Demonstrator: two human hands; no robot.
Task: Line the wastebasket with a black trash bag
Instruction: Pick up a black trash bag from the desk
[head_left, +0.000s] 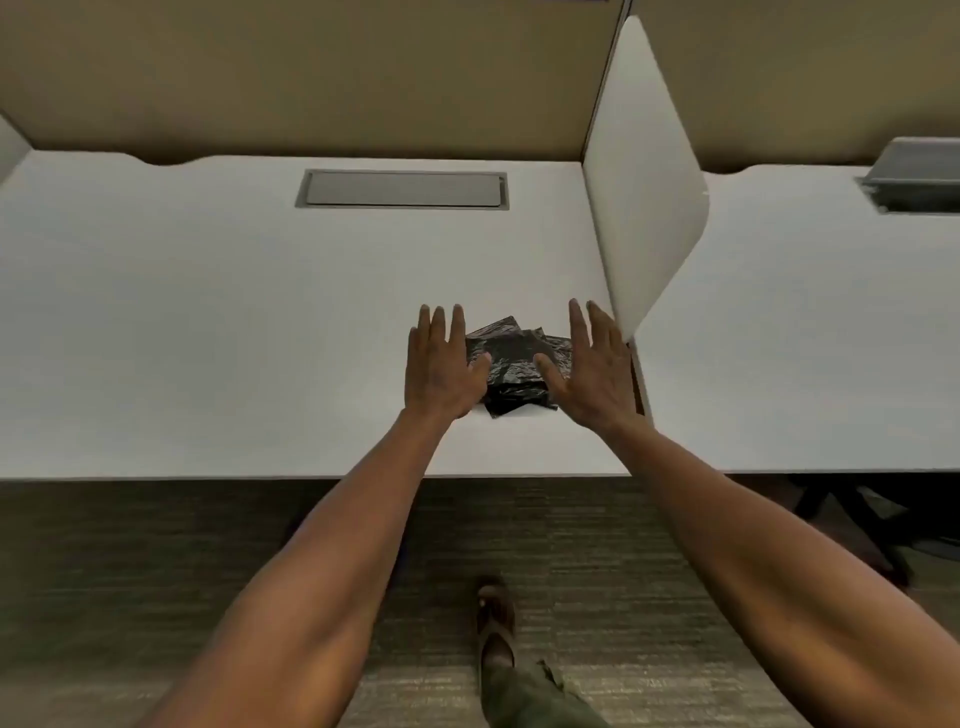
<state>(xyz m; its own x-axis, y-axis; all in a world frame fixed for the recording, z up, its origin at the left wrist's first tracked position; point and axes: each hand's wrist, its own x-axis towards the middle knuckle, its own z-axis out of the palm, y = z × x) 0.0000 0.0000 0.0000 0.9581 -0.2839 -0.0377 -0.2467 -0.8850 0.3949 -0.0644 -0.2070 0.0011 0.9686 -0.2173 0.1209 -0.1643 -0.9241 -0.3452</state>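
A small pile of folded black trash bags (511, 364) lies on the white desk (234, 322), near its front right corner. My left hand (441, 364) hovers flat just left of the pile, fingers spread, thumb at the pile's edge. My right hand (592, 364) is held open on the pile's right side, its thumb over the bags. Neither hand grips anything. No wastebasket is in view.
A white divider panel (644, 182) stands upright just right of my right hand. A grey cable hatch (402, 188) sits at the back of the desk. A second desk (805, 322) with a raised grey hatch (917, 174) is to the right. Carpet and my sandalled foot (496, 623) are below.
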